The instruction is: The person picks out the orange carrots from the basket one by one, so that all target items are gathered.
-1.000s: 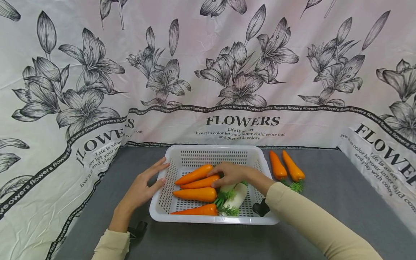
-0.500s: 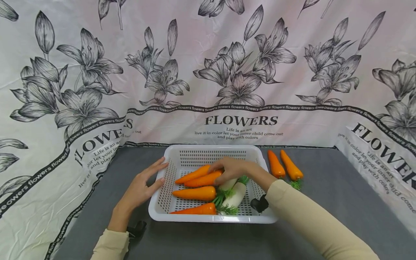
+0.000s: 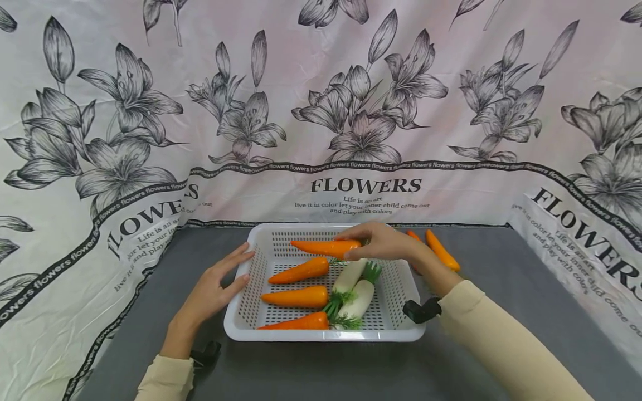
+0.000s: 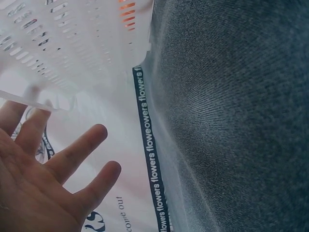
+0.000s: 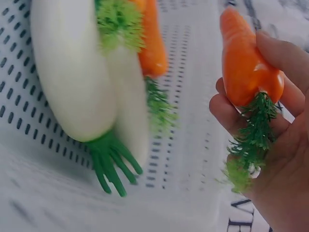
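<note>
My right hand [image 3: 383, 240] grips an orange carrot [image 3: 323, 247] near its leafy end, lifted over the far side of a white perforated basket [image 3: 321, 336]. In the right wrist view, the thumb and fingers close around the carrot [image 5: 248, 65], and its green fronds hang toward the palm. My left hand [image 3: 213, 289] has its fingers spread against the basket's left rim, and in the left wrist view two fingertips reach behind that rim. Inside the basket lie three more carrots [image 3: 296, 297] and two white radishes [image 3: 358, 301] with green tops.
Two carrots [image 3: 441, 250] lie on the grey table [image 3: 321, 370] right of the basket, partly behind my right hand and forearm. A flower-printed curtain [image 3: 361, 133] stands along the back and sides of the table.
My right hand has lifted one carrot up from the row in the basket and carried it toward the far rim. My left hand stays at the left rim.
</note>
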A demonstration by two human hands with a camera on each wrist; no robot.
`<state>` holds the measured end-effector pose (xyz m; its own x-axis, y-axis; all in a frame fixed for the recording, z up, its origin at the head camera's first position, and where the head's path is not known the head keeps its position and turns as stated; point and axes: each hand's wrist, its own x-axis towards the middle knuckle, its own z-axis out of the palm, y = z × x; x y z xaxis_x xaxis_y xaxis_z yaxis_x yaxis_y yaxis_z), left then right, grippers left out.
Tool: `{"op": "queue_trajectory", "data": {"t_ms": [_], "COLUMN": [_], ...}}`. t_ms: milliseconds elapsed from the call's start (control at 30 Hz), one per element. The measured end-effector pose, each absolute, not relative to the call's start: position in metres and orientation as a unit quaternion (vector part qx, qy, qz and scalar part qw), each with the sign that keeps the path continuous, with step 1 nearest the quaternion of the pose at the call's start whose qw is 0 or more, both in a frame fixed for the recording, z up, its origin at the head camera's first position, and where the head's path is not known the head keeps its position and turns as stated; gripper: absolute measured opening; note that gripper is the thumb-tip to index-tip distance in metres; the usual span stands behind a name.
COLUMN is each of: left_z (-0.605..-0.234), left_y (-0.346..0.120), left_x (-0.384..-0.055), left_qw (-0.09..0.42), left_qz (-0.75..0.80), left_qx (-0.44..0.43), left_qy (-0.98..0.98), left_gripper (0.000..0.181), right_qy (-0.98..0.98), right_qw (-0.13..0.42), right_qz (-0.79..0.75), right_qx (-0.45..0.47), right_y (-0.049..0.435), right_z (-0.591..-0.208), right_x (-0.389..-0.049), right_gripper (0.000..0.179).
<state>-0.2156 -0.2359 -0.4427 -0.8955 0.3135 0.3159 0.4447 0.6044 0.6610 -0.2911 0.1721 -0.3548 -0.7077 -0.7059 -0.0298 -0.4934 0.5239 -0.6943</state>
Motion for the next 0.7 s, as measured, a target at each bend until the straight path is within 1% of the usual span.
{"op": "queue_trajectory", "data": {"t_ms": [167, 367, 533, 700], "left_z": [-0.441, -0.44, -0.44, -0.441], "left_y": [-0.237, -0.237, -0.237, -0.237], "left_x": [-0.214, -0.214, -0.215, -0.215], "left_qw": [0.083, 0.08, 0.083, 0.088], "left_qz": [-0.388, -0.389, -0.386, -0.381], "left_qx": [-0.213, -0.21, -0.213, -0.215], "left_qy": [-0.893, -0.894, -0.894, -0.895], "left_gripper": [0.052, 0.054, 0.053, 0.052], "right_qy": [0.864, 0.87, 0.877, 0.896], "right_qw": [0.125, 0.063, 0.008, -0.075], "right_qz": [-0.388, -0.432, -0.448, -0.424], "right_qx": [-0.297, -0.23, -0.175, -0.109], "right_y": [0.197, 0.237, 0.273, 0.308], "right_z": [-0.346, -0.347, -0.358, -0.38], "right_x": [-0.283, -0.274, -0.265, -0.257], "right_gripper": [0.053, 0.055, 0.057, 0.056]}}
